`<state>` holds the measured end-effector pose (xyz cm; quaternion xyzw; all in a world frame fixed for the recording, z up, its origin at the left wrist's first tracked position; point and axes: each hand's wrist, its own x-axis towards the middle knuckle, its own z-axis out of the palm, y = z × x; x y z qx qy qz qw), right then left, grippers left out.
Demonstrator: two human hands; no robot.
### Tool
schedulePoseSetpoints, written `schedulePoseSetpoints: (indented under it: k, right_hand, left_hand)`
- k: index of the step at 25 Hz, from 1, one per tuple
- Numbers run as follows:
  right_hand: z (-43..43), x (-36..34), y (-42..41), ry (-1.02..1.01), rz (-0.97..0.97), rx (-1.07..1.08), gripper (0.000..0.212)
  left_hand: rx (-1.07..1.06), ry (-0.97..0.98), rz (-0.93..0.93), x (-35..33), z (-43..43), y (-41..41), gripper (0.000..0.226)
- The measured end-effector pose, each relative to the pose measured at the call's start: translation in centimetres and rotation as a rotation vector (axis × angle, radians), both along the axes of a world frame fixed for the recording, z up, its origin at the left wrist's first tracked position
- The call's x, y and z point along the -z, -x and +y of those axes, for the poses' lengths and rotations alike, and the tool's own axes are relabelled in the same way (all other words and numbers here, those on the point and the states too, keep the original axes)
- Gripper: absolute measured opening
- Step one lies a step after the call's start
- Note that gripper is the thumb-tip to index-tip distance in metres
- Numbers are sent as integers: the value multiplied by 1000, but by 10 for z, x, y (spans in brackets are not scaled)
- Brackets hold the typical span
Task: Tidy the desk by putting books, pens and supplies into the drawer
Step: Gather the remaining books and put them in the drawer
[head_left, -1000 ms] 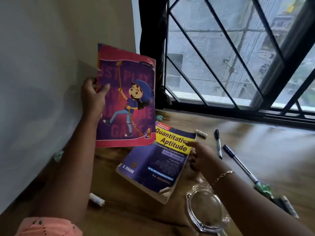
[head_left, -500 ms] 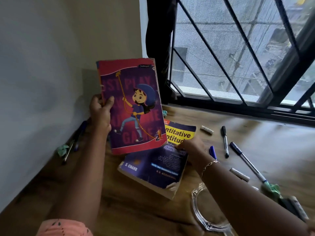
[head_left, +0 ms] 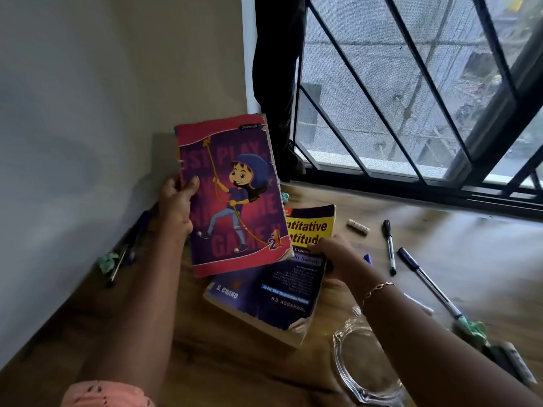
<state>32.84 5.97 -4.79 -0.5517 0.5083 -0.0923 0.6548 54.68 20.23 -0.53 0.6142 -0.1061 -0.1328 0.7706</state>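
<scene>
Wood-grained table [head_left: 440,239] met a plain wall along its left edge and a black-barred window [head_left: 411,98] along its far edge. Near the far left corner, the left hand [head_left: 176,207] held a purple and red children's book [head_left: 235,195] upright above the table, its grip closed on the book's left edge with the thumb across the cover. Below it lay a thick blue and yellow paperback [head_left: 264,295], partly covered by the raised book. The right hand [head_left: 335,257] had its grip curled round that paperback's right edge. To the right of that hand, a black marker pen [head_left: 389,248], a blue ballpoint pen [head_left: 426,280] and a short white stub [head_left: 358,226] lay apart on the wood. A clear glass dish [head_left: 361,365] sat near the near edge, beside the right forearm. Several dark pens [head_left: 129,248] lay along the left edge.
</scene>
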Motion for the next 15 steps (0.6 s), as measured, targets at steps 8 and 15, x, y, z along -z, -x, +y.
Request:
schedulePoseSetpoints:
  k: [8, 15]
  right_hand:
    - [4, -10, 19, -11, -372, 91, 31]
    - [-16, -53, 60, 174, -426, 117, 14]
  left_hand:
    - [71, -75, 91, -3, 9, -9, 38]
    - [162, -87, 209, 11, 20, -6, 15]
